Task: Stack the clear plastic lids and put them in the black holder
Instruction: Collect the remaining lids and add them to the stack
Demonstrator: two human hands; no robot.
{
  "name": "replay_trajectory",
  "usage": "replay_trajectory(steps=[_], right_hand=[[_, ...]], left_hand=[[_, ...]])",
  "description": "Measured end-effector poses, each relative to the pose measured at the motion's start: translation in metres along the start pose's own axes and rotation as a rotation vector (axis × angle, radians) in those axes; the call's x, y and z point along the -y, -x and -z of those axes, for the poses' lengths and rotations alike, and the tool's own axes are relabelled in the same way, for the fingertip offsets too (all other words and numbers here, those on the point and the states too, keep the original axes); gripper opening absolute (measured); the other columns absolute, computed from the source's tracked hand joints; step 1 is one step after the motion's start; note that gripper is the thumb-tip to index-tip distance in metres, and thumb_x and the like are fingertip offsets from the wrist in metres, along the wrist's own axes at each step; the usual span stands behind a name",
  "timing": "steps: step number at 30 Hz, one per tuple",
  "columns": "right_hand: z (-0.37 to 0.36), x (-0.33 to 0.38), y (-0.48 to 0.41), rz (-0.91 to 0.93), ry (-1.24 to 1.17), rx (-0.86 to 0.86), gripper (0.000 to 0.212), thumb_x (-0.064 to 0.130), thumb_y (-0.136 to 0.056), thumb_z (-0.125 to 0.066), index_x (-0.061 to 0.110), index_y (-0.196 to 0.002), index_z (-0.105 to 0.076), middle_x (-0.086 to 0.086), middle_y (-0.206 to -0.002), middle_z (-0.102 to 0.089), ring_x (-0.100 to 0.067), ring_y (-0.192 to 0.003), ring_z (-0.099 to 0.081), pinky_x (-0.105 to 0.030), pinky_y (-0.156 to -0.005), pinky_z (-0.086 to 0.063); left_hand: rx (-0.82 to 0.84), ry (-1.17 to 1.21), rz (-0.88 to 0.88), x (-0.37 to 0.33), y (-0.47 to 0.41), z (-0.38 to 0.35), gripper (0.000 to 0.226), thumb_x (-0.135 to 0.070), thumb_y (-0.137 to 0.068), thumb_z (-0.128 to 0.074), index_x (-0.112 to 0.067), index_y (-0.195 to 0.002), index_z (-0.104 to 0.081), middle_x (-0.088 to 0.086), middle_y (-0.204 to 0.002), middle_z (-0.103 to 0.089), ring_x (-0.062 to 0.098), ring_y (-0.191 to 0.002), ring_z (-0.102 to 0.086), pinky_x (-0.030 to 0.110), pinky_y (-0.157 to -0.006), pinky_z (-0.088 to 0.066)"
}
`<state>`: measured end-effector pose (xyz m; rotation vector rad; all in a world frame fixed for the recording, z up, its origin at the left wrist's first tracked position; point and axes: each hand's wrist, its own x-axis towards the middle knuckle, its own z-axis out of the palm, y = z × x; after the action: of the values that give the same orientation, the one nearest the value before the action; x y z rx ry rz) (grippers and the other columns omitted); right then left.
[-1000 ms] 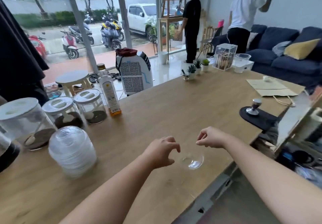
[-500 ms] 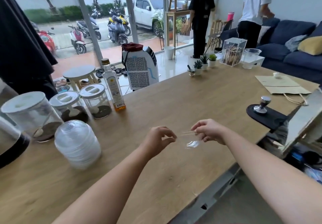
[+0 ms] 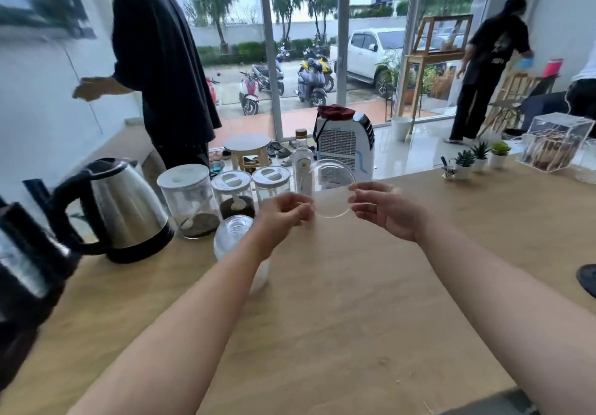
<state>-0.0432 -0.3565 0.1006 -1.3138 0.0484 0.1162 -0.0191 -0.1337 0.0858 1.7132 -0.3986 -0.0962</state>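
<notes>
I hold one clear plastic lid (image 3: 330,189) up above the wooden table (image 3: 371,301), facing me on edge-tilt. My left hand (image 3: 285,209) pinches its left rim and my right hand (image 3: 385,209) pinches its right rim. A stack of clear lids (image 3: 233,237) stands on the table behind my left forearm, partly hidden by it. A black object (image 3: 25,269) at the far left edge is blurred; I cannot tell whether it is the black holder.
A steel kettle (image 3: 125,208) and three lidded jars (image 3: 232,193) stand at the table's left back, with a bottle (image 3: 301,163) behind the lid. Small potted plants (image 3: 479,158) and an acrylic box (image 3: 556,147) sit at the right back. A person in black (image 3: 161,66) stands beyond the table's left end.
Both hands have raised the lid from just above the table to chest height and turned it upward. The camera has tilted up and panned left, showing the kettle and a nearby person.
</notes>
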Motion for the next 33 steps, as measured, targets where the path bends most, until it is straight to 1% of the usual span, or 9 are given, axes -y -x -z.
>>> replay_trajectory(steps=[2,4,7,11,16,20,26,30,33], right_hand=[[-0.026,0.002,-0.014,0.012,0.027,0.041,0.011,0.006,-0.094,-0.053,0.007,-0.099,-0.062,-0.007,-0.079,-0.061,-0.013,-0.062,-0.062,-0.018,-0.06,-0.056],[-0.051,0.001,-0.026,0.018,0.047,0.061,0.011,0.006,-0.093,-0.054,0.005,-0.102,-0.06,-0.008,-0.077,-0.06,-0.015,-0.062,-0.06,-0.019,-0.058,-0.056],[-0.086,-0.007,-0.041,0.008,0.065,0.077,0.005,0.007,-0.091,-0.057,0.006,-0.097,-0.058,-0.01,-0.074,-0.061,-0.013,-0.054,-0.062,-0.019,-0.053,-0.055],[-0.12,-0.022,-0.057,-0.042,0.057,0.091,0.005,0.006,-0.091,-0.058,0.005,-0.088,-0.055,-0.01,-0.065,-0.061,-0.011,-0.044,-0.063,-0.019,-0.045,-0.052],[-0.14,-0.045,-0.073,-0.146,0.097,0.119,0.007,0.007,-0.09,-0.06,0.003,-0.089,-0.055,-0.014,-0.072,-0.06,-0.014,-0.047,-0.063,-0.021,-0.049,-0.055],[-0.144,-0.063,-0.081,-0.207,0.179,0.093,0.015,0.01,-0.088,-0.063,0.0,-0.098,-0.057,-0.014,-0.077,-0.061,-0.019,-0.06,-0.065,-0.022,-0.051,-0.054],[-0.14,-0.084,-0.083,-0.273,0.223,0.049,0.021,0.007,-0.089,-0.061,-0.001,-0.108,-0.055,-0.015,-0.083,-0.06,-0.023,-0.072,-0.064,-0.027,-0.061,-0.055],[-0.136,-0.093,-0.082,-0.31,0.223,0.042,0.025,0.007,-0.09,-0.06,0.0,-0.114,-0.055,-0.015,-0.084,-0.059,-0.023,-0.073,-0.063,-0.029,-0.062,-0.055],[-0.135,-0.096,-0.081,-0.351,0.196,0.054,0.025,0.008,-0.091,-0.057,0.0,-0.115,-0.053,-0.012,-0.074,-0.055,-0.021,-0.068,-0.06,-0.03,-0.064,-0.055]], left_hand=[[-0.07,0.014,0.015,-0.005,0.006,0.024,0.027,-0.004,-0.087,-0.063,-0.013,-0.112,-0.057,0.01,-0.081,-0.071,0.02,-0.075,-0.067,0.035,-0.081,-0.055],[-0.127,0.001,0.016,-0.009,0.013,0.044,0.045,-0.002,-0.087,-0.062,-0.019,-0.126,-0.047,0.011,-0.08,-0.071,0.016,-0.071,-0.069,0.03,-0.076,-0.056],[-0.219,-0.09,0.014,-0.009,0.026,0.07,0.053,-0.006,-0.088,-0.06,-0.022,-0.135,-0.042,0.005,-0.08,-0.07,0.008,-0.07,-0.066,0.028,-0.079,-0.052],[-0.317,-0.151,0.073,0.004,0.038,0.096,0.052,-0.017,-0.088,-0.062,-0.02,-0.136,-0.044,-0.001,-0.091,-0.064,0.015,-0.089,-0.062,0.027,-0.08,-0.05],[-0.385,-0.146,0.149,0.026,0.047,0.112,0.052,-0.021,-0.085,-0.066,-0.017,-0.134,-0.048,0.004,-0.117,-0.056,0.018,-0.111,-0.052,0.029,-0.089,-0.041],[-0.399,-0.144,0.195,0.044,0.051,0.114,0.052,-0.018,-0.086,-0.065,-0.011,-0.135,-0.047,0.003,-0.125,-0.052,0.012,-0.113,-0.044,0.023,-0.09,-0.033],[-0.377,-0.127,0.274,0.072,0.05,0.111,0.054,-0.02,-0.086,-0.066,-0.013,-0.135,-0.046,0.005,-0.137,-0.048,0.011,-0.119,-0.04,0.025,-0.094,-0.034],[-0.358,-0.113,0.303,0.083,0.051,0.109,0.057,-0.024,-0.083,-0.069,-0.016,-0.134,-0.046,0.005,-0.137,-0.049,0.017,-0.125,-0.045,0.029,-0.1,-0.04],[-0.36,-0.059,0.295,0.087,0.053,0.107,0.058,-0.023,-0.082,-0.071,-0.017,-0.134,-0.046,0.003,-0.136,-0.05,0.021,-0.12,-0.053,0.027,-0.09,-0.045]])
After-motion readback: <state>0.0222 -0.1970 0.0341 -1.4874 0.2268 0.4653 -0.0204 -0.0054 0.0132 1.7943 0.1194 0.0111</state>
